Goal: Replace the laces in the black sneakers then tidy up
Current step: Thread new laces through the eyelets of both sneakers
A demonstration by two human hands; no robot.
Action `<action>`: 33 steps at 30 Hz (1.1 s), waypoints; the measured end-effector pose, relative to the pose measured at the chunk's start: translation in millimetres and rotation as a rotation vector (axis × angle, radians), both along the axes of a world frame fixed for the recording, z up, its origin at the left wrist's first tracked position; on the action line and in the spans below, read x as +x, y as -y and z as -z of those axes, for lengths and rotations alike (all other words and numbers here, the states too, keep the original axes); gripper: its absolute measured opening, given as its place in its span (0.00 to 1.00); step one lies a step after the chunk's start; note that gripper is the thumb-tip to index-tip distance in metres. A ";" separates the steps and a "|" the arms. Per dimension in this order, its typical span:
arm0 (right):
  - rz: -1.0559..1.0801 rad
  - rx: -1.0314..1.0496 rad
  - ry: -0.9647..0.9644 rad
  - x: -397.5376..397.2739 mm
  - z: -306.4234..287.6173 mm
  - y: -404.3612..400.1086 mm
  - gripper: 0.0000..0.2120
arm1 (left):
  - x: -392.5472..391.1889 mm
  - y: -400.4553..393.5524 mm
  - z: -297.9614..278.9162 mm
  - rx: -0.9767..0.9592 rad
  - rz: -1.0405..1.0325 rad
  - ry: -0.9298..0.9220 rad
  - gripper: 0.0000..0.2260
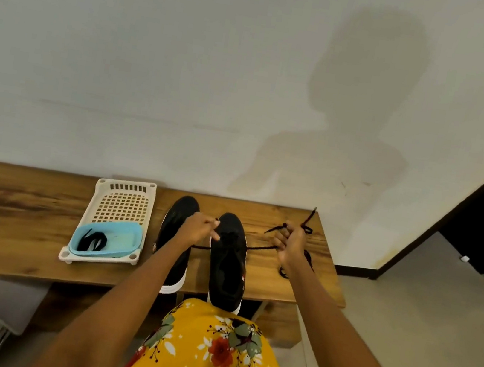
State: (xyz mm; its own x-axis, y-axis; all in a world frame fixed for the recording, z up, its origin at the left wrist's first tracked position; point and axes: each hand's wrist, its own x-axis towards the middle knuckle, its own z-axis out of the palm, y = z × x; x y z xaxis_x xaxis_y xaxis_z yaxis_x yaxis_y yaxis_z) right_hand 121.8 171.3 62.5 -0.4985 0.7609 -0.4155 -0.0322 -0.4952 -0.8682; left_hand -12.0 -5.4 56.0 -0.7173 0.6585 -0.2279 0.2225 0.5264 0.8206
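Observation:
Two black sneakers with white soles stand side by side on the wooden table (10, 211), toes toward the wall: the left sneaker (180, 221) and the right sneaker (230, 263). A dark lace (259, 246) runs from the right sneaker's eyelets out to both sides. My left hand (201, 229) pinches the lace at the right sneaker's upper eyelets. My right hand (289, 244) grips the lace's other part, pulled out to the right, with loose loops hanging around it. Another black lace (94, 241) lies coiled in a light blue tray (129, 237).
The blue tray sits in the near end of a white perforated basket (121, 206) left of the sneakers. The table's right end is close to my right hand. A white wall stands right behind the table. A dark doorway (483, 238) opens at the right.

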 end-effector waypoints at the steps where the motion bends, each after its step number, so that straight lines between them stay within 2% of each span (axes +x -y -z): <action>1: -0.141 0.070 0.049 -2.4 -1.3 2.0 0.14 | -2.4 1.2 -0.9 -0.158 0.148 -0.050 0.13; 3: -0.600 0.516 0.362 -7.9 -0.3 -1.7 0.17 | -11.8 1.8 -5.8 -0.388 0.304 -0.137 0.15; 4: -0.894 0.795 0.583 -9.0 0.2 -2.6 0.18 | -16.2 2.0 -8.5 -0.419 0.339 -0.129 0.18; 5: -1.159 0.970 0.747 -11.9 -0.6 -3.1 0.20 | -20.4 1.0 -11.6 -0.419 0.364 -0.097 0.19; 6: -1.352 1.070 0.842 -13.6 -0.3 -4.2 0.22 | -22.4 -0.3 -14.3 -0.409 0.393 -0.070 0.21; 7: -1.411 1.098 0.874 -14.5 0.6 -6.2 0.22 | -22.3 -1.3 -18.0 -0.400 0.409 -0.062 0.22; 9: -1.257 1.021 0.783 -12.0 -3.6 -6.6 0.21 | -20.1 -2.3 -21.1 -0.326 0.349 -0.050 0.19; 10: -1.155 0.936 0.697 -9.0 -6.3 -4.8 0.20 | -19.3 -1.5 -18.4 -0.245 0.263 0.016 0.17; 13: -0.792 0.656 0.458 0.4 -7.7 10.7 0.19 | -3.4 -3.2 -2.5 0.125 -0.084 0.419 0.14; 16: -0.420 0.140 0.132 1.4 6.7 31.3 0.18 | 26.8 -17.2 16.8 0.628 -0.376 0.907 0.14; 18: -0.234 -0.126 -0.055 -1.3 18.4 42.5 0.21 | 42.0 -26.6 25.6 0.804 -0.517 1.067 0.15; 19: -0.172 -0.204 -0.116 -2.7 24.0 46.3 0.21 | 44.9 -30.3 30.6 0.831 -0.584 1.088 0.16; 22: 0.048 -0.307 -0.168 -4.7 45.7 45.0 0.18 | 39.0 -34.5 43.0 0.828 -0.704 1.059 0.17; 25: 0.253 -0.341 -0.110 -2.5 65.9 31.4 0.18 | 24.0 -30.4 52.3 0.874 -0.819 1.045 0.18; 27: 0.309 -0.343 -0.075 -2.7 70.2 23.7 0.17 | 17.0 -28.1 58.3 0.890 -0.855 1.010 0.17; 30: 0.306 -0.303 -0.005 -8.3 75.9 18.8 0.16 | 13.6 -24.1 70.6 0.727 -0.759 0.835 0.15; 33: 0.114 -0.105 0.226 -13.6 84.8 17.6 0.12 | 17.7 -19.2 74.2 0.437 -0.509 0.485 0.03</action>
State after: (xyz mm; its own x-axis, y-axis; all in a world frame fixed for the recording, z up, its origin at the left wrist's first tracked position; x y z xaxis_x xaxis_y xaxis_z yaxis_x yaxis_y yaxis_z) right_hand 108.2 153.7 -22.3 -0.2972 0.7536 -0.5863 0.0958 -0.5874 -0.8036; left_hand 5.7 13.7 -18.2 -0.8397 0.3804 -0.3875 -0.3883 0.0783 0.9182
